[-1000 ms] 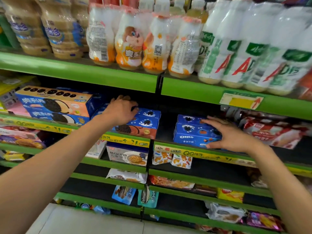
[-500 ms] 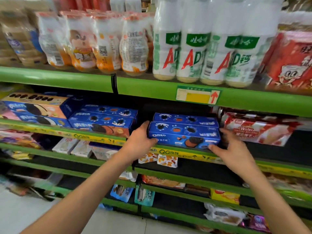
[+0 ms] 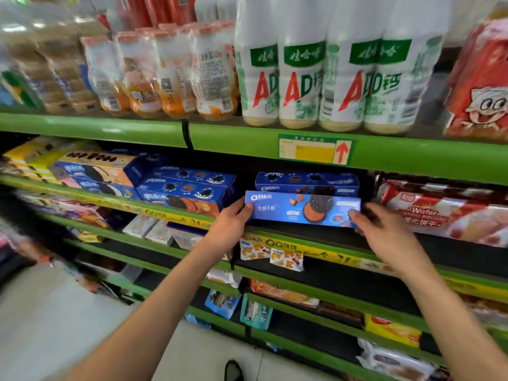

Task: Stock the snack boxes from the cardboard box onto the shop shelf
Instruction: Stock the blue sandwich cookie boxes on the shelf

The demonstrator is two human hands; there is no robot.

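A blue Oreo snack box (image 3: 302, 209) is tilted with its front face toward me at the front of the green shop shelf (image 3: 316, 247). My left hand (image 3: 229, 225) grips its left end, thumb on the face. My right hand (image 3: 384, 232) holds its right end, thumb on the front. Behind it lies another blue Oreo box (image 3: 306, 181). A stack of blue Oreo boxes (image 3: 187, 189) sits to the left on the same shelf. The cardboard box is not in view.
Red wafer packs (image 3: 445, 213) lie right of the held box. White AD bottles (image 3: 324, 70) and orange drink bottles (image 3: 154, 75) stand on the shelf above. Larger Oreo boxes (image 3: 93, 171) sit far left. Lower shelves hold small snack packs (image 3: 272, 254). Grey floor lies below.
The front Oreo box has tipped up from lying flat so its face shows. Both hands have closed on its two ends. The view has shifted slightly closer.
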